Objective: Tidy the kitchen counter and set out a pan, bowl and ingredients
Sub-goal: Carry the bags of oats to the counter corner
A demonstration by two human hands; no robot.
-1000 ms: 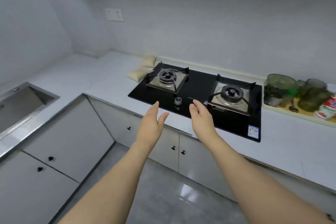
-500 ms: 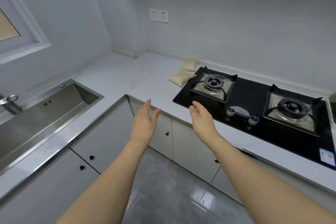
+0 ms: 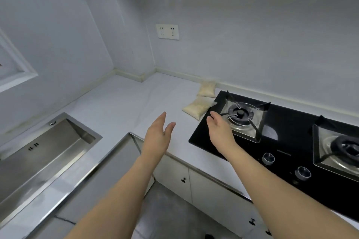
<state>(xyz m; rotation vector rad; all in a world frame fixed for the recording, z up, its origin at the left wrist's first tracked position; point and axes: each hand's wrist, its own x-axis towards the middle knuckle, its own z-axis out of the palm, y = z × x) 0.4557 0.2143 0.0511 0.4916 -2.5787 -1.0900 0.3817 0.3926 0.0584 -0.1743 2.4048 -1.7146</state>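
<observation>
Left hand (image 3: 158,137) open and held edge-up above the white table (image 3: 120,103), fingers straight and close together, thumb apart to the right, nothing in it and nothing touched. Right hand (image 3: 220,130) open too, fingers loosely bent and reaching forward, palm turned toward the left one, gripping nothing; hovering over the near left corner of the black glass hob (image 3: 291,141), whether the fingertips graze it cannot be told. Both forearms bare, stretched out from the lower edge of the view, roughly parallel, hands well apart with a gap of table between them. Just beyond the right fingertips, two pale sealed bags (image 3: 198,108) of a cream grainy filling, soft and pillow-shaped, lying flat on the table against the hob's left edge, the nearer one touching it, the farther one close to the wall. Left burner (image 3: 240,115) round and dark in a square steel tray with black pan supports; second burner (image 3: 343,147) at the right edge, partly cut off. Two metal knobs (image 3: 285,165) along the hob's front. Brushed steel sink (image 3: 44,153) sunk into the table at the left. White cabinet doors (image 3: 174,174) with small dark pulls below. Double white wall socket (image 3: 167,31) on the plain pale wall.
</observation>
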